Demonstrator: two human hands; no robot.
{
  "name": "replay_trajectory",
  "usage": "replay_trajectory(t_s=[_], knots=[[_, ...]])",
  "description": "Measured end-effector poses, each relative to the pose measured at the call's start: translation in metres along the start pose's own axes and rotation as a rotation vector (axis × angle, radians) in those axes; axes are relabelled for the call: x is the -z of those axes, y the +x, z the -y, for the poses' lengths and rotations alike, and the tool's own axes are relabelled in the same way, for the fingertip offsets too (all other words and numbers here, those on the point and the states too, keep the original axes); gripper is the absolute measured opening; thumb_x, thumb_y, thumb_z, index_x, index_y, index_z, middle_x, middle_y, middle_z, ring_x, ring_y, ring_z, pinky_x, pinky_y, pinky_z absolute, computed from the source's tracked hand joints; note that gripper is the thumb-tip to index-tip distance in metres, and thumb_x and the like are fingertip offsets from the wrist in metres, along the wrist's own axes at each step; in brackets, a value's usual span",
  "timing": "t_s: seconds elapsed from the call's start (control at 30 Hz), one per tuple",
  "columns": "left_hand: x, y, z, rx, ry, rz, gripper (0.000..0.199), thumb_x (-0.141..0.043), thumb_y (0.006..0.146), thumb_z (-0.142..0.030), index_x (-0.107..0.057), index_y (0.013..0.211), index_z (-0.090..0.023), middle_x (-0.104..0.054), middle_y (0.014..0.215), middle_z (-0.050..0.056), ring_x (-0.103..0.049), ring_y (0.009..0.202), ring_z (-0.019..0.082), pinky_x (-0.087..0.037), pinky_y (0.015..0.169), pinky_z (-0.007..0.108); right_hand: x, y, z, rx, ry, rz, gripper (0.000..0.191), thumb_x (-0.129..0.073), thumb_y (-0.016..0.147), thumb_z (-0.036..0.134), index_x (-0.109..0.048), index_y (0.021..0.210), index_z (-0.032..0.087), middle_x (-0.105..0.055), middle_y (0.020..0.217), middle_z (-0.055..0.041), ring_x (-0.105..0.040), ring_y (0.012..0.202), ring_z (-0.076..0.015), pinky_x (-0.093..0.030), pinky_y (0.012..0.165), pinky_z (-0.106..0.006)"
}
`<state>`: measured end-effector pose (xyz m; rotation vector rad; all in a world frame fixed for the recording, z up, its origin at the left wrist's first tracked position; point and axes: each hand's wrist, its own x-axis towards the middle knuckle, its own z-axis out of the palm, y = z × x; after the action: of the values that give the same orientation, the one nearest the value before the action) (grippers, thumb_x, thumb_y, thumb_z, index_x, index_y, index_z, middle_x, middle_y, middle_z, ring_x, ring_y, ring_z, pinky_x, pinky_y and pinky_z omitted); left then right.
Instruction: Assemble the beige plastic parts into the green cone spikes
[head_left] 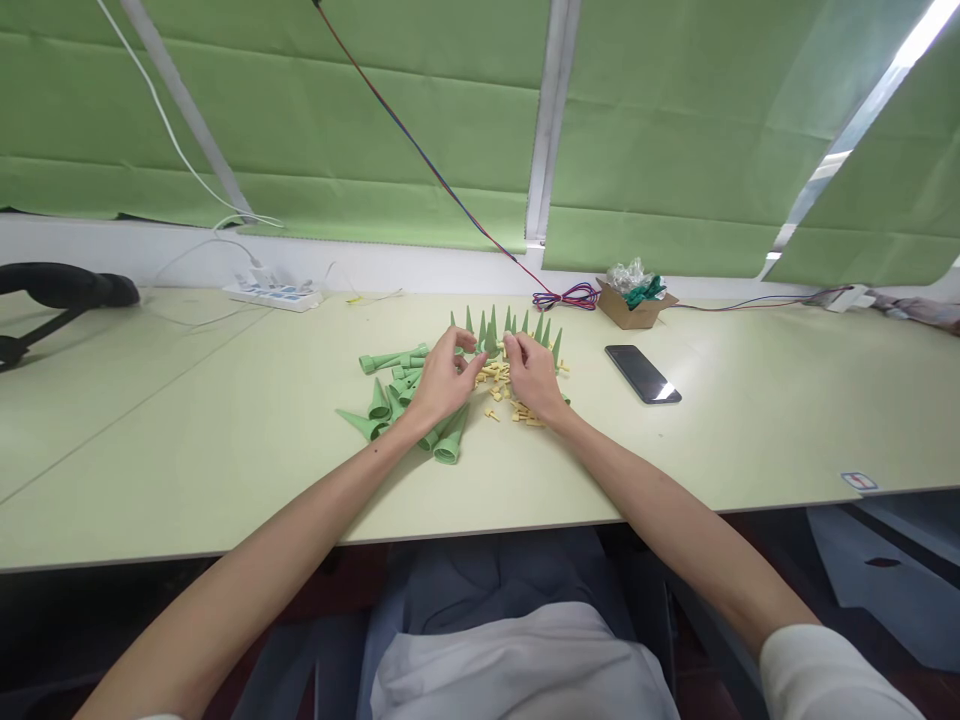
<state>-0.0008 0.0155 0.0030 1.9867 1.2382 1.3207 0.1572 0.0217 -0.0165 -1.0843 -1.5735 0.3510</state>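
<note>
My left hand [448, 375] is curled, its thumb and fingertips at the base of a green cone [491, 335] that points upward between my hands. My right hand [532, 372] is closed in a pinch on a small yellow peg [505, 342], whose far end is hidden by the fingers. Loose yellow pegs [493, 374] lie scattered on the table below and between the hands. To the left, partly under my left wrist, is a pile of hollow green cones [450, 440] lying on their sides. Behind the hands, several green cones [540, 328] stand upright in a row.
A black phone [643, 374] lies to the right on the pale table [750, 400]. Behind it is a small cardboard box [634, 312] with plastic wrap, beside a coiled red and blue cable [566, 297]. A white power strip [274, 293] and a black object [64, 287] are at left.
</note>
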Motion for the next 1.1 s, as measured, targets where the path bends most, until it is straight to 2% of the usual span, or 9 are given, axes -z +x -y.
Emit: replay_trajectory(t_s=[0.07,0.13,0.23,0.5,0.7,0.8,0.9,1.0,1.1], knots=[[0.0004,0.0005,-0.0005,0.037,-0.025,0.018,0.021,-0.059,0.090,-0.040,-0.054,0.089,-0.020,-0.065,0.084,0.002,-0.055,0.057,0.011,-0.044,0.054,0.024,0.0004,0.0001,0.0004,-0.004,0.003,-0.004,0.040,-0.039,0.102,0.047,-0.040,0.070,0.022,-0.040,0.061,0.0042,-0.037,0.058,-0.0127,-0.029,0.060,-0.028],[0.0008,0.0009,-0.0013,0.102,-0.063,0.059,0.032,-0.052,0.094,-0.049,-0.055,0.080,-0.020,-0.058,0.062,-0.001,-0.052,0.048,0.012,-0.043,0.051,0.026,0.0007,0.0000,0.0011,-0.002,0.016,0.002,0.038,-0.039,0.102,0.047,-0.043,0.073,0.022,-0.042,0.063,0.0041,-0.038,0.058,-0.0127,-0.030,0.060,-0.028],[0.0009,0.0016,-0.0023,0.193,-0.149,0.121,0.049,-0.047,0.094,-0.061,-0.056,0.071,-0.019,-0.054,0.050,-0.001,-0.050,0.042,0.014,-0.043,0.049,0.028,0.0009,-0.0008,0.0021,0.006,0.036,0.025,0.036,-0.041,0.101,0.045,-0.043,0.074,0.023,-0.042,0.063,0.0040,-0.037,0.058,-0.0130,-0.031,0.061,-0.028],[0.0007,0.0028,-0.0007,0.274,-0.302,0.205,0.049,-0.064,0.082,-0.065,-0.060,0.072,-0.017,-0.056,0.054,0.000,-0.050,0.045,0.012,-0.043,0.046,0.026,0.0020,-0.0007,0.0016,-0.008,0.025,0.059,0.037,-0.040,0.101,0.046,-0.040,0.071,0.023,-0.041,0.061,0.0035,-0.038,0.058,-0.0138,-0.031,0.059,-0.028],[0.0036,0.0009,-0.0015,0.127,-0.117,0.200,0.039,-0.066,0.084,-0.056,-0.056,0.075,-0.020,-0.055,0.053,-0.002,-0.050,0.046,0.013,-0.040,0.048,0.025,0.0025,0.0008,-0.0003,-0.001,-0.020,0.053,0.041,-0.038,0.102,0.044,-0.032,0.067,0.023,-0.037,0.058,0.0038,-0.036,0.056,-0.0137,-0.028,0.058,-0.030],[0.0023,0.0009,-0.0001,0.025,-0.044,0.125,0.034,-0.068,0.082,-0.052,-0.060,0.081,-0.019,-0.064,0.073,0.002,-0.053,0.055,0.013,-0.043,0.053,0.026,0.0019,0.0016,-0.0012,0.013,-0.040,0.049,0.045,-0.035,0.103,0.048,-0.030,0.065,0.023,-0.036,0.058,0.0033,-0.034,0.056,-0.0137,-0.027,0.058,-0.030],[-0.0002,0.0015,0.0023,-0.026,-0.039,0.054,0.035,-0.070,0.079,-0.047,-0.065,0.097,-0.017,-0.067,0.098,0.007,-0.056,0.065,0.013,-0.049,0.063,0.027,0.0007,0.0016,-0.0010,0.015,-0.042,0.051,0.048,-0.032,0.103,0.052,-0.029,0.064,0.023,-0.036,0.057,0.0028,-0.034,0.056,-0.0138,-0.027,0.057,-0.031],[-0.0017,0.0020,0.0035,-0.023,-0.038,0.045,0.037,-0.071,0.079,-0.043,-0.065,0.105,-0.017,-0.067,0.103,0.007,-0.055,0.065,0.012,-0.050,0.066,0.028,-0.0006,0.0007,0.0004,0.007,-0.026,0.047,0.049,-0.032,0.102,0.054,-0.029,0.064,0.023,-0.036,0.057,0.0028,-0.034,0.056,-0.0137,-0.027,0.057,-0.031],[-0.0012,0.0020,0.0032,-0.004,-0.032,0.052,0.032,-0.070,0.079,-0.038,-0.063,0.104,-0.019,-0.067,0.102,0.006,-0.054,0.061,0.010,-0.048,0.061,0.026,-0.0014,-0.0004,0.0018,0.008,-0.005,0.042,0.048,-0.034,0.102,0.053,-0.031,0.065,0.023,-0.037,0.059,0.0030,-0.034,0.056,-0.0134,-0.028,0.058,-0.030]])
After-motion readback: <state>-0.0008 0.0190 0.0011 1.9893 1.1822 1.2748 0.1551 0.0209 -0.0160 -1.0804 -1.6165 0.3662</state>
